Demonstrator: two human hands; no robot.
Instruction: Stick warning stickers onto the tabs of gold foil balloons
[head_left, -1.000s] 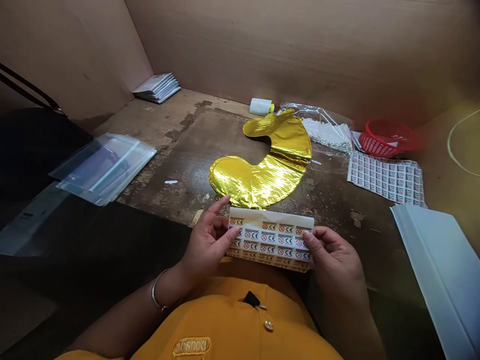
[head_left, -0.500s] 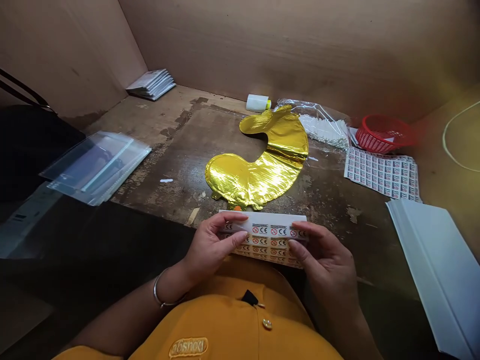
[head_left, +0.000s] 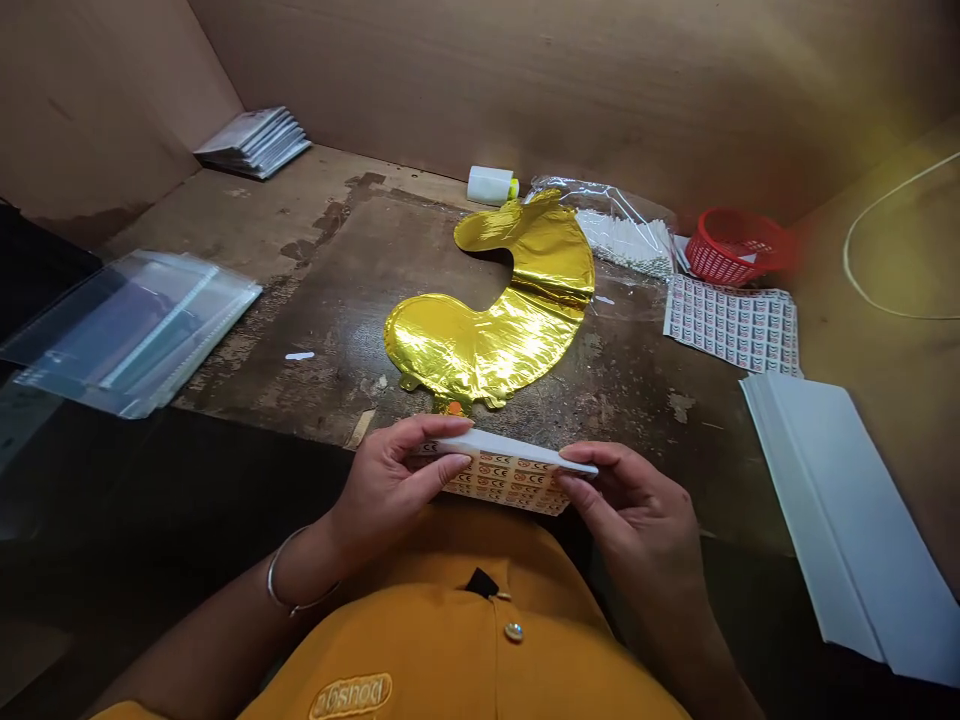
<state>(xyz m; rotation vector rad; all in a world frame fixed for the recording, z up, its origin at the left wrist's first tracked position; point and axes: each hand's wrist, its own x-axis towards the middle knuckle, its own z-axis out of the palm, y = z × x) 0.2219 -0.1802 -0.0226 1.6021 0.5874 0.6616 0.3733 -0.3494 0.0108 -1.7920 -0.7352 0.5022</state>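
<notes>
Between my two hands is a sheet of small printed stickers (head_left: 499,480) marked CE, its white top edge bent over. My left hand (head_left: 401,470) pinches the sheet's left end between thumb and fingers. At the other end my right hand (head_left: 634,510) grips it the same way, thumb in front. Just beyond the sheet a flat gold foil balloon (head_left: 487,350), curved like a hook, lies on the table. An orange dot (head_left: 454,408) shows on its near tab.
Clear plastic sleeves (head_left: 142,330) lie left, below stacked packets (head_left: 255,140). A white roll (head_left: 491,185) and a bag of white sticks (head_left: 622,235) stand at the back. Rightward are a red basket (head_left: 727,250), another sticker sheet (head_left: 735,325) and folded white card (head_left: 847,510).
The sticker sheet has tilted and its top edge now bends over, so fewer sticker rows show. Both hands keep their grip. The whole view has shifted slightly.
</notes>
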